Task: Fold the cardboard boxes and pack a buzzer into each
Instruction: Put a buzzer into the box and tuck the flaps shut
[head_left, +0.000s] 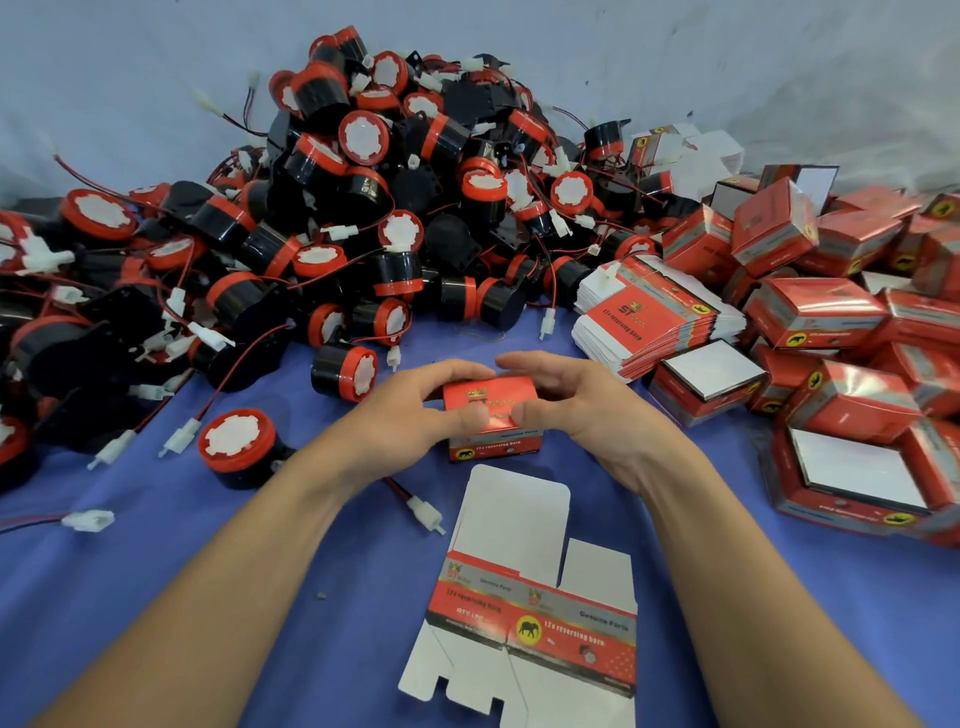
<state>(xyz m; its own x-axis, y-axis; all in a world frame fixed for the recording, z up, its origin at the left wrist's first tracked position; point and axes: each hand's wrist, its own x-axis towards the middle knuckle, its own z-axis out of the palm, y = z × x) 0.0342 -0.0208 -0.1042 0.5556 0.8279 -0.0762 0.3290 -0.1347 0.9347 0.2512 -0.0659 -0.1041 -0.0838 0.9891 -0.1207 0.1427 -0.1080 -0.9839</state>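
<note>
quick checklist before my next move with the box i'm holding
1. Left hand and right hand both grip the box: ok.
2. Box closed on top: looks shut, ok.
3. Box filled: cannot tell, inside hidden.
4. Flat box lying ready in front: ok.
5. Loose buzzer close to the left hand: ok.
6. Packed boxes lie to the right: ok.
</note>
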